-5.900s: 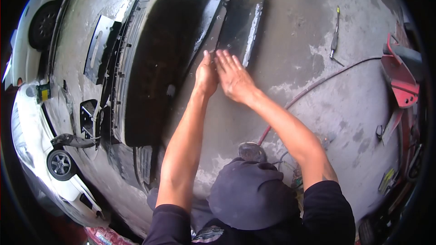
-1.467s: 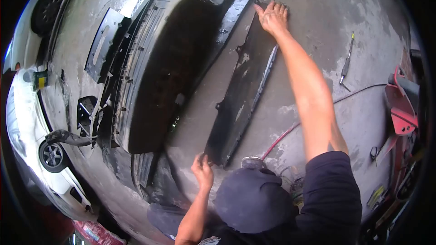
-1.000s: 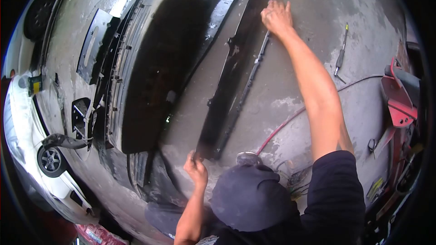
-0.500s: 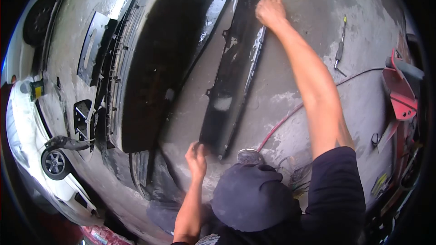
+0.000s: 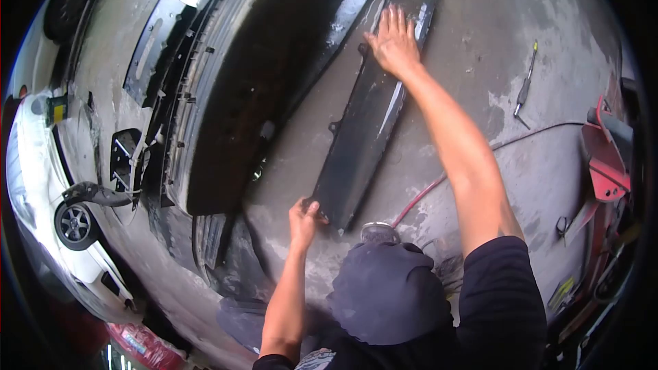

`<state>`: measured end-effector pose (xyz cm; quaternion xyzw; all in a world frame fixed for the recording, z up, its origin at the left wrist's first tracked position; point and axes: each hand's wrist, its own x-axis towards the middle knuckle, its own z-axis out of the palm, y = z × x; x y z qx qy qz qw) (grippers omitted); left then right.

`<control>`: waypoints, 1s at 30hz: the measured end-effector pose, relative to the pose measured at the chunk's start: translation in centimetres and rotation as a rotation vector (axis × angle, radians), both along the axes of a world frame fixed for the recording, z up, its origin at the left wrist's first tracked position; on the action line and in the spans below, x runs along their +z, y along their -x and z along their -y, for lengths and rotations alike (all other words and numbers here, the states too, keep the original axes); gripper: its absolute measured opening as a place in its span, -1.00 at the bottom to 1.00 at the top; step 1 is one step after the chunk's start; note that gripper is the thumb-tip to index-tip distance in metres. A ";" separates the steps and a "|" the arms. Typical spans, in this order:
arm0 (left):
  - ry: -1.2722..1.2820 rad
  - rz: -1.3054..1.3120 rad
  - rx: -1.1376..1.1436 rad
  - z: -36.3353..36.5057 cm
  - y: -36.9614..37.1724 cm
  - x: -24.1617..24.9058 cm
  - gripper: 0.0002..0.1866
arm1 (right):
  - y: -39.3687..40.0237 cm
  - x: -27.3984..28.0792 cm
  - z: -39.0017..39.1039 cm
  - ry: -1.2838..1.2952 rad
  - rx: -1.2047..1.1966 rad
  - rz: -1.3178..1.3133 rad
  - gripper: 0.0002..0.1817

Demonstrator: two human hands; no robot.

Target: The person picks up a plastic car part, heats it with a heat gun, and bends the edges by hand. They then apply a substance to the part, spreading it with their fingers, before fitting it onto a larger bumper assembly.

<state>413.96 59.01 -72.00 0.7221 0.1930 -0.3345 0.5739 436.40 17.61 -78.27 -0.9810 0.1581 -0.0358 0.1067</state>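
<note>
A long dark panel (image 5: 367, 123) lies slanted on the concrete floor, with small tabs along its left edge and a pale shiny strip along its right edge. My right hand (image 5: 395, 42) rests on the panel's far end, its fingers spread over the surface. At the near end, my left hand (image 5: 305, 220) grips the panel's left corner, fingers curled around the edge.
A large dark bumper-like part (image 5: 257, 96) stands left of the panel. A screwdriver-like tool (image 5: 527, 82) lies at the right, above a red hose (image 5: 419, 202). A round grey object (image 5: 379, 233) sits near the cap. Red metal equipment (image 5: 604, 157) stands far right; a white car (image 5: 41, 185) is far left.
My right hand has moved from the panel's far right corner onto its surface, fingers now spread. My left hand still holds the near end. The view has shifted slightly.
</note>
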 end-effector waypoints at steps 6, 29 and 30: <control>-0.008 -0.002 0.004 -0.5 -0.5 -0.1 -0.78 | 12.2 4.2 -13.1 -0.208 0.227 -0.217 -0.04; -0.016 -0.095 0.012 -0.5 -1.3 -0.4 -0.74 | -7.5 -2.7 7.8 0.017 -0.009 -0.022 -0.08; -0.037 -0.119 -0.004 -0.7 -1.2 -0.2 -0.74 | -5.7 -1.4 6.9 0.003 0.078 -0.056 -0.09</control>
